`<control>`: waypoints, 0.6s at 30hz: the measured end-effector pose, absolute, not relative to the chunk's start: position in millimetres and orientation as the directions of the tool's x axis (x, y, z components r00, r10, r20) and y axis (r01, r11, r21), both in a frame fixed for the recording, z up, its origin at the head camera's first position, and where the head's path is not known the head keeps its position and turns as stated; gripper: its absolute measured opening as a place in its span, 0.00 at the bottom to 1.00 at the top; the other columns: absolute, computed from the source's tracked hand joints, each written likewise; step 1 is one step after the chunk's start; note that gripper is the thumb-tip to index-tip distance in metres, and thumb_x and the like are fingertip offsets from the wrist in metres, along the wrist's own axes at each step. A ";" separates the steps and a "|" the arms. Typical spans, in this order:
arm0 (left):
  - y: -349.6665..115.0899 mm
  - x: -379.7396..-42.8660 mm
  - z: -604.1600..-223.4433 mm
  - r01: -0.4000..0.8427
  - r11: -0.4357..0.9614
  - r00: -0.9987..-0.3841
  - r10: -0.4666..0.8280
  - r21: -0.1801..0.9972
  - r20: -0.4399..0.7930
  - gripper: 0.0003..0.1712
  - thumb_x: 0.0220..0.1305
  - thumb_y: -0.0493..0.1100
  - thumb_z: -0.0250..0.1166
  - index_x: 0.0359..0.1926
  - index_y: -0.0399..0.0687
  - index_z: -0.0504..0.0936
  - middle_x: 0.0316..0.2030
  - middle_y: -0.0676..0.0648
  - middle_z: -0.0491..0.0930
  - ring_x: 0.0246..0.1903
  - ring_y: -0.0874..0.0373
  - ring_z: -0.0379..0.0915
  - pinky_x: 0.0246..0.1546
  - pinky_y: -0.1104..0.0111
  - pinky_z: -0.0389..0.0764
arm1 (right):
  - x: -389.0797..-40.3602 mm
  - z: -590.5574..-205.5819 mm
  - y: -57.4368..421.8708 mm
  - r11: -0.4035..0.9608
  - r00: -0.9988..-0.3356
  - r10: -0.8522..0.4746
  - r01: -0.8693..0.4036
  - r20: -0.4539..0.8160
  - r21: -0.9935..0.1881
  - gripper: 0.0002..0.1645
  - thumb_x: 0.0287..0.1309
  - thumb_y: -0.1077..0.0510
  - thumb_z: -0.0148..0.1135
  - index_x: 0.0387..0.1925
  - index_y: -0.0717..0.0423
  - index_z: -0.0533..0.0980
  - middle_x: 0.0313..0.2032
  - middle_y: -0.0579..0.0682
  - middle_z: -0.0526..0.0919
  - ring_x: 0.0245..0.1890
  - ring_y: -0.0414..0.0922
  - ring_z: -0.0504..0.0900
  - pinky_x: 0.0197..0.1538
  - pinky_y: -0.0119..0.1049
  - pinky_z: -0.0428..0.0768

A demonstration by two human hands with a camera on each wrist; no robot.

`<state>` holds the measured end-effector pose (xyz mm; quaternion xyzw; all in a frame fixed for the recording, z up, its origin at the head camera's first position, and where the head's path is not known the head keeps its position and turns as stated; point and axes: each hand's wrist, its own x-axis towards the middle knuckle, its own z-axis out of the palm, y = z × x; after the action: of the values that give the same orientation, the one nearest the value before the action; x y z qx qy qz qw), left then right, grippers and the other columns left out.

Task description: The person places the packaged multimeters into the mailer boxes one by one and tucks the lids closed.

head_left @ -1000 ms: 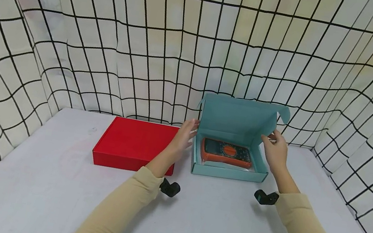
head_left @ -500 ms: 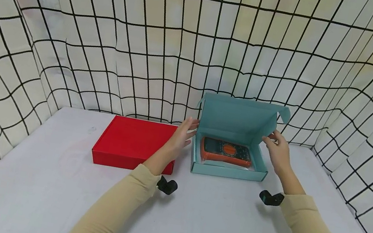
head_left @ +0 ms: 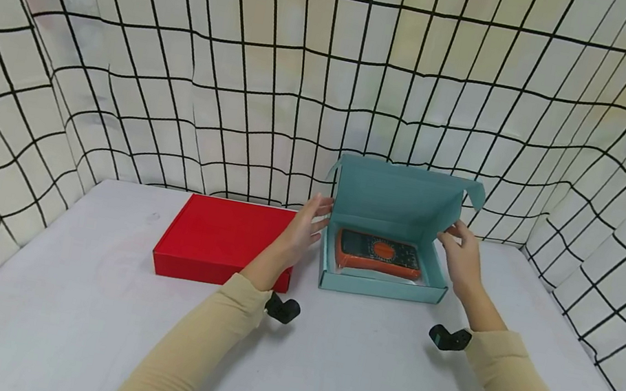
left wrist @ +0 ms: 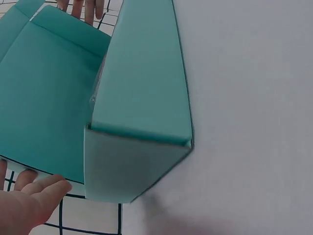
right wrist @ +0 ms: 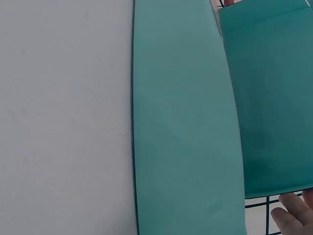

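A teal cardboard box (head_left: 381, 287) stands with its lid (head_left: 390, 199) raised. Inside lies a multimeter (head_left: 379, 255) with an orange case, dark face and orange dial; clear plastic shows along its front. My left hand (head_left: 301, 225) is at the lid's left side, its fingers fairly straight against the outer edge. On the other side my right hand (head_left: 463, 253) touches the lid's right side flap (head_left: 451, 214) with slightly bent fingers. Both wrist views show fingertips along the outside of the lid edge; neither shows the multimeter clearly.
A closed red box (head_left: 223, 239) lies to the left, partly behind my left forearm. White cloth covers the table (head_left: 345, 369). A white wall with a black grid (head_left: 333, 80) surrounds it at the back and sides. Black wrist cameras (head_left: 449, 338) hang below both cuffs.
Almost nothing differs. Both hands stay at the lid's sides, and my forearms shift slightly. The lid remains raised and the multimeter lies in the same place.
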<state>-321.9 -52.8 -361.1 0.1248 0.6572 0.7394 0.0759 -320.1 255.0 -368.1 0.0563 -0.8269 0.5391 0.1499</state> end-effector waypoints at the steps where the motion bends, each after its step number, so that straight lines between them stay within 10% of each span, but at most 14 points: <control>1: -52.9 -322.3 -361.3 0.050 -0.129 -0.957 0.277 0.990 0.084 0.35 0.83 0.57 0.35 0.79 0.41 0.52 0.78 0.36 0.50 0.77 0.37 0.46 0.75 0.45 0.48 | -319.5 -368.9 253.7 0.410 -0.946 0.072 -0.260 0.315 -0.874 0.34 0.76 0.59 0.45 0.78 0.63 0.56 0.68 0.71 0.63 0.71 0.65 0.61 0.70 0.64 0.62; 18: -67.8 -331.3 -350.6 -0.001 -0.062 -0.947 0.320 0.998 0.019 0.43 0.79 0.68 0.31 0.79 0.44 0.57 0.75 0.35 0.59 0.75 0.38 0.53 0.75 0.42 0.46 | -321.3 -377.7 279.4 0.186 -0.965 -0.047 -0.261 0.256 -0.947 0.40 0.63 0.68 0.26 0.78 0.70 0.50 0.74 0.69 0.55 0.73 0.66 0.60 0.74 0.52 0.60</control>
<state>-331.3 -67.8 -350.6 0.1178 0.6756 0.7192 0.1115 -321.3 279.4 -377.7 0.1005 -0.7655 0.6299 0.0846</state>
